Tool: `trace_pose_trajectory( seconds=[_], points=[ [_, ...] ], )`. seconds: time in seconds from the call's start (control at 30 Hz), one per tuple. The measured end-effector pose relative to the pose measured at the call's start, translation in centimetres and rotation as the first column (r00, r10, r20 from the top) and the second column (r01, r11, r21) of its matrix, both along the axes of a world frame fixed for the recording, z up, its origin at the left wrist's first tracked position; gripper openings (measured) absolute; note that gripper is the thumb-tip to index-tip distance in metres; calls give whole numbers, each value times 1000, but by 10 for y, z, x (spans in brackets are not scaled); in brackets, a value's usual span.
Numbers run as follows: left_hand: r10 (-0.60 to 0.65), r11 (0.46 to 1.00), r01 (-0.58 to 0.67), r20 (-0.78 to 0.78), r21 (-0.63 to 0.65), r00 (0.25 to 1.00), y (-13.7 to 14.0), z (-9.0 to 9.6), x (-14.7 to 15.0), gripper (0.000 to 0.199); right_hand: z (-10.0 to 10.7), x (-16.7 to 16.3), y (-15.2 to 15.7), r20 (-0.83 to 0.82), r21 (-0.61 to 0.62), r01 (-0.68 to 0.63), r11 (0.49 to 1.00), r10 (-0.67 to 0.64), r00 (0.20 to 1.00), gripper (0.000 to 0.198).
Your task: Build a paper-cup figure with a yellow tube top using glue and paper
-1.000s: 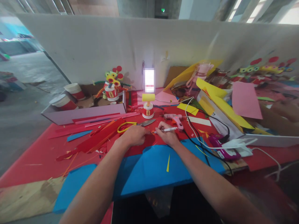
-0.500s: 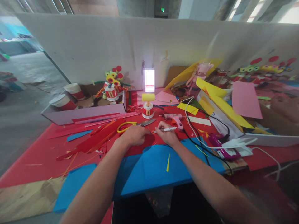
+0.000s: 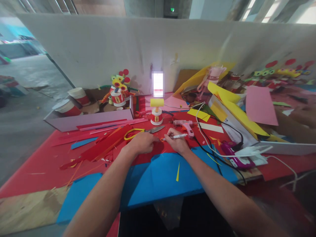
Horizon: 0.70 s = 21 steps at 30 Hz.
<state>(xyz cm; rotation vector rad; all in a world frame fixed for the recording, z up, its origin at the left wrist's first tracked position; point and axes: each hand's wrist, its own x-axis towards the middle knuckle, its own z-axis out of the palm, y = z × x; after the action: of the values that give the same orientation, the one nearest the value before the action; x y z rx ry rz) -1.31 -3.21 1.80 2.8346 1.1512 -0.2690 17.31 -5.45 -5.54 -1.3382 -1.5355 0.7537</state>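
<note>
My right hand [image 3: 177,140] is closed around a white marker pen [image 3: 180,136], its tip pointing down and left to the red tabletop. Close by, my left hand [image 3: 142,143] rests on the table with fingers curled and the forefinger reaching toward the pen tip. Between the two hands lies a tiny orange piece [image 3: 162,139]; whether the left fingers pinch it I cannot make out. Yellow-handled scissors [image 3: 134,133] lie just beyond my left hand. Ahead stands a red and white paper cup figure [image 3: 156,117] with a yellow roll [image 3: 157,102] on top and coiled paper arms.
A pink hot glue gun [image 3: 184,124] lies behind my right hand, beside cables and a purple power strip [image 3: 237,156]. Blue sheets [image 3: 163,177] cover the near edge. At left are red strips [image 3: 106,143] and a box [image 3: 91,120] of cups; a paper-filled box [image 3: 283,148] stands right.
Both hands hold nearly the same place, with the pen tip still by the orange piece. At the far right, a blurred shape behind the pink sheet has shifted.
</note>
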Motion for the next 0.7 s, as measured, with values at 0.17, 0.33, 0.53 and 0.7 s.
trace_pose_trajectory(
  seconds=[0.17,0.33,0.53,0.7],
  points=[
    [9,1000,-9,15,-2,1000,0,0,1,45,0,0,0,1,-11,-8,1000,8,1000,20],
    [3,1000,-3,13,-7,1000,-1,2,1,47,2,0,0,-11,-18,-20,1000,20,1000,21],
    [5,1000,-5,14,-9,1000,-1,2,0,51,0,0,1,3,-8,-2,1000,2,1000,20],
    [8,1000,-8,3,-5,1000,-1,2,1,50,-1,1,1,-10,-18,-2,1000,2,1000,20]
  ],
)
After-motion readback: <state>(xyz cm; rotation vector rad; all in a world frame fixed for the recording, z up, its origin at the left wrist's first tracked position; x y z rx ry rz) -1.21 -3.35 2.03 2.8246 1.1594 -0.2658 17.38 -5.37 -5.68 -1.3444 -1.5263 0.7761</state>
